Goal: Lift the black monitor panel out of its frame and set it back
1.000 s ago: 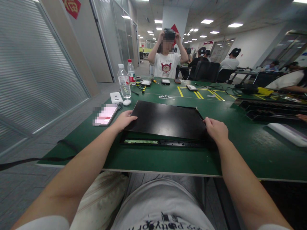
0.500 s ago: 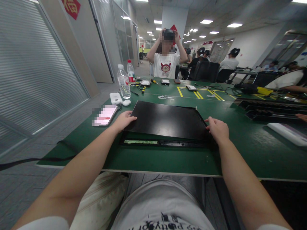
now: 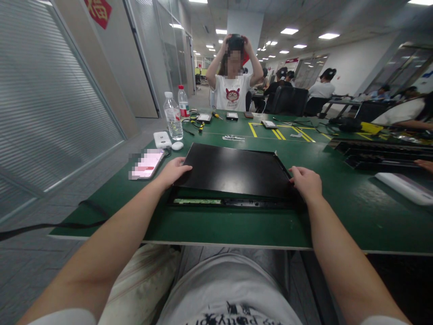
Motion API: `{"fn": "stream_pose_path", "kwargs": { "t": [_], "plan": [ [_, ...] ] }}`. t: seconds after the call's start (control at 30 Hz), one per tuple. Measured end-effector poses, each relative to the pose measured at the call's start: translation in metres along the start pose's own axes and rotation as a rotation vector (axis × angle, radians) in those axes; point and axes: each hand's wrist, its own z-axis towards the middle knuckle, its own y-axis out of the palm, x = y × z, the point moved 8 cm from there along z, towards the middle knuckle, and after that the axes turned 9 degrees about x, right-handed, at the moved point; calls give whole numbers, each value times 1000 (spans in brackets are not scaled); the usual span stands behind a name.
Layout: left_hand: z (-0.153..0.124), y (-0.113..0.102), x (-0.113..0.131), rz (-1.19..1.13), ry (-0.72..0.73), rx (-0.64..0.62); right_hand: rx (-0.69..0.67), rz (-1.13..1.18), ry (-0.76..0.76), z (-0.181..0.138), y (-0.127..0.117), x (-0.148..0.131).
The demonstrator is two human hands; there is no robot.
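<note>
A dark, glossy display panel [image 3: 233, 170] lies tilted over a black frame [image 3: 257, 204] on the green table. Along the frame's near side, a green circuit board strip [image 3: 197, 201] shows below the panel's edge. My left hand [image 3: 175, 171] grips the panel's left edge, thumb on top and the other fingers mostly hidden. At the right edge, my right hand [image 3: 307, 181] is closed, with thumb and fingertips pinching the side; whether they also touch the frame I cannot tell.
Left of the panel lie a phone [image 3: 148, 163], a white case [image 3: 163, 140] and a water bottle [image 3: 173, 116]. Small drives [image 3: 204, 118] and cables lie farther back. A long white object [image 3: 406, 188] and dark frames [image 3: 372, 153] sit right. A person [image 3: 233, 90] sits opposite.
My hands and the panel hold almost the same position; the view has shifted slightly. The person opposite has raised their head, with both hands still at their headgear.
</note>
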Motion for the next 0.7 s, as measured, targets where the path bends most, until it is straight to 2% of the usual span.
{"fn": "stream_pose_path", "kwargs": {
  "t": [0.33,0.5,0.7],
  "plan": [
    [0,1,1,-33,-9,-3,53,-71,-83,2,3,-1],
    [-2,0,1,-49,-48,24,-3,-37,-42,3,3,3],
    [-2,-4,7,-69,-6,75,-32,-6,-14,3,1,3]
  ]
}}
